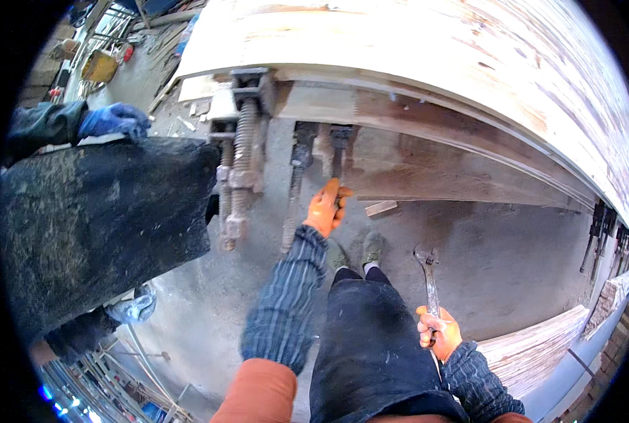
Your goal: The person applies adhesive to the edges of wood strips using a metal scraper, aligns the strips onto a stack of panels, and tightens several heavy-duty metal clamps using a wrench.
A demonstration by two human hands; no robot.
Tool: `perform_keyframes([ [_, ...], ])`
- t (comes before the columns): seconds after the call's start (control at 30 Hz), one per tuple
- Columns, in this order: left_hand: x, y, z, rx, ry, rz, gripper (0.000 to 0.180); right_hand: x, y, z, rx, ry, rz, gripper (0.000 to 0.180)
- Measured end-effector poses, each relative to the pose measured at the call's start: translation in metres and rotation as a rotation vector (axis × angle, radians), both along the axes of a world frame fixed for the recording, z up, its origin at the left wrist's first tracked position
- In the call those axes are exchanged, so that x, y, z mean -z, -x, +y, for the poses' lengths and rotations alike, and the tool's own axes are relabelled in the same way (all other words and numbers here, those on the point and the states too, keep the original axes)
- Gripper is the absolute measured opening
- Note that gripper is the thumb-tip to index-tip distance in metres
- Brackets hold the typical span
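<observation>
My left hand [323,213], in an orange glove, reaches forward to a dark clamp screw [338,156] under the edge of the wooden panel [413,42]. Its fingers are closed round the screw's lower end. In my right hand [441,337], also gloved in orange, an adjustable wrench [430,278] is gripped by the handle, jaw pointing away from me, well clear of the clamps. Left of my left hand stand large threaded clamp screws [243,144] with nuts on them, and a dirty thinner one [294,194].
At the left a co-worker in a dark apron [103,233] stands close, one blue-gloved hand [120,121] near the panel's corner. A wood offcut [381,208] lies on the floor ahead of my shoes [372,248]. Stacked boards [533,349] and more clamps [596,233] are at right.
</observation>
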State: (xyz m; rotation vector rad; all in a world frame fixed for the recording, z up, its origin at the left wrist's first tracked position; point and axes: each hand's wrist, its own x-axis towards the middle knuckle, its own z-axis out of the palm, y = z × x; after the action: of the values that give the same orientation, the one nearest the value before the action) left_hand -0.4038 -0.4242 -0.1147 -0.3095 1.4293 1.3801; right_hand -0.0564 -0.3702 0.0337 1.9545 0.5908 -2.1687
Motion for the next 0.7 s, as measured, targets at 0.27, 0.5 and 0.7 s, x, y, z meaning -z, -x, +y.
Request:
perform_keyframes([
  [0.27,-0.005,-0.104,-0.088,-0.41,0.089,0.576,0.054,-0.035,0.016,-0.009,-0.047,-0.059,0.023,0.03],
  [0.5,-0.094,-0.021,-0.074,0.19,0.553,1.025,0.055,-0.045,0.022,-0.023,-0.058,-0.09,0.083,0.028],
  [0.7,-0.057,0.022,-0.097,0.14,-0.372,-0.2,0.042,-0.053,0.022,-0.035,-0.162,-0.188,0.077,0.027],
])
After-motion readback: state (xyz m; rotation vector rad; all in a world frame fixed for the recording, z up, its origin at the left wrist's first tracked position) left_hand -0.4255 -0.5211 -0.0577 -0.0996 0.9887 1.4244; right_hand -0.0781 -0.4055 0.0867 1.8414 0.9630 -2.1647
